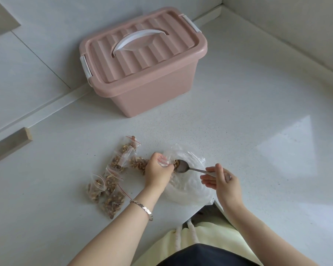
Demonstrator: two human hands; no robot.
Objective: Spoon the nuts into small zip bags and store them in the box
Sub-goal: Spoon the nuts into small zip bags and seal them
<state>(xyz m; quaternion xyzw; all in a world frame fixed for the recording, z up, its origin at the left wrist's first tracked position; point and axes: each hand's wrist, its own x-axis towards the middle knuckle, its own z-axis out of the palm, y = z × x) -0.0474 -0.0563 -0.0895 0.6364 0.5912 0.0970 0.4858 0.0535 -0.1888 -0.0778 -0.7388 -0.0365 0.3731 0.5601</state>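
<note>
My left hand (157, 170) grips a small clear zip bag (162, 162) with a red strip, holding its mouth toward the spoon. My right hand (220, 179) pinches the handle of a metal spoon (183, 167), whose bowl carries a few nuts at the bag's mouth. Both hands hover over a large crumpled clear plastic bag (188, 181) on the white counter. Several filled zip bags of nuts (113, 177) lie to the left of my left hand. The pink storage box (142, 73), with a white handle, stands behind with its lid on.
The white counter (258, 131) runs to a wall at the back and right. The counter's front edge (200, 210) is near my body. A wooden strip (10, 144) lies at the far left.
</note>
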